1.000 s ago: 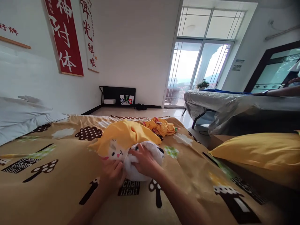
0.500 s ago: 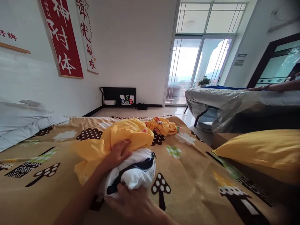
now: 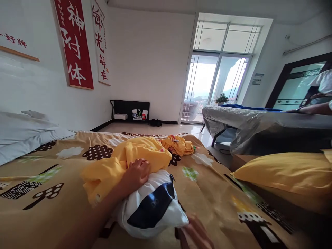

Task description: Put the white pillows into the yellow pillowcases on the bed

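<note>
A white pillow [image 3: 135, 218] with a shiny black patch lies in front of me, its far end under a bunched yellow pillowcase [image 3: 147, 152]. My left hand [image 3: 137, 174] is closed on the pillowcase's edge, fingers curled together where the yellow cloth meets the white. At the pillow's near right corner, which is drawn out to a point, is my right hand [image 3: 195, 233]. It is somewhat blurred and its fingers close on that corner. Another crumpled yellow cloth [image 3: 178, 145] lies just beyond the pillowcase.
A patterned tan bedspread [image 3: 207, 193] lies under everything. At the right is a plump yellow pillow [image 3: 282, 169] above a cardboard box. Behind it stands a plastic-covered table [image 3: 246, 119], with another person's arm [image 3: 315, 109] over it. White bedding [image 3: 28, 135] is at the left.
My right hand has moved right from the pillow's near side to its corner, and the black patch now lies spread out. My left hand's fingers have drawn together on the yellow cloth.
</note>
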Motion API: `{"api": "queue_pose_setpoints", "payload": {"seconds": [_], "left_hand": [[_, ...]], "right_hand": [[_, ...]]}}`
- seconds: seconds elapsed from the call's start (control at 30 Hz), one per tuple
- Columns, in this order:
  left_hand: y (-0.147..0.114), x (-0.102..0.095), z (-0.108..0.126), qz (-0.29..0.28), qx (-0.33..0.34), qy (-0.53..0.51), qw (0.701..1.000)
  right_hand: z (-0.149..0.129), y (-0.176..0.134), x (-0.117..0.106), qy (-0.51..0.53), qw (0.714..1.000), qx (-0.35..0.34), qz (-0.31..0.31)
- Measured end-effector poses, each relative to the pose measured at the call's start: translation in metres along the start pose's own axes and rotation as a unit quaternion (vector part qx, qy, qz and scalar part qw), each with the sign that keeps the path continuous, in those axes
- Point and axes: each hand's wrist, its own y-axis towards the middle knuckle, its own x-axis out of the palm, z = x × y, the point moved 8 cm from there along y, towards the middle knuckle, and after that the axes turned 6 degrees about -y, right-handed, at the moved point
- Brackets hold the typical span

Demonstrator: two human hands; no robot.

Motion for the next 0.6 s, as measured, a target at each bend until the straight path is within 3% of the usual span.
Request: {"api": "queue_pose_setpoints", "payload": {"seconds": [0.07,0.13,0.23,0.4,0.47,0.6], "left_hand": [[0.001,0.007,0.004,-0.025,0.004,0.04,0.999],[0.004,0.015,0.008,-0.057,0.004,0.077,0.995],[0.014,0.019,0.016,-0.079,0.007,0.105,0.991],[0.036,0.009,0.025,-0.06,0.026,0.113,0.991],[0.041,0.004,0.019,-0.053,0.017,0.106,0.993],[0.038,-0.018,-0.012,0.0,-0.046,0.097,0.994]], "right_hand": [[0.019,0.016,-0.007,-0.012,0.997,0.072,0.021],[0.025,0.035,0.003,0.007,0.996,0.086,-0.019],[0.014,0.054,0.029,0.029,0.995,0.024,-0.094],[0.003,0.062,0.043,-0.014,0.998,0.012,-0.06],[-0.008,0.068,0.044,-0.01,0.998,-0.007,-0.061],[-0.048,0.093,0.047,0.057,0.987,-0.075,-0.128]]}}
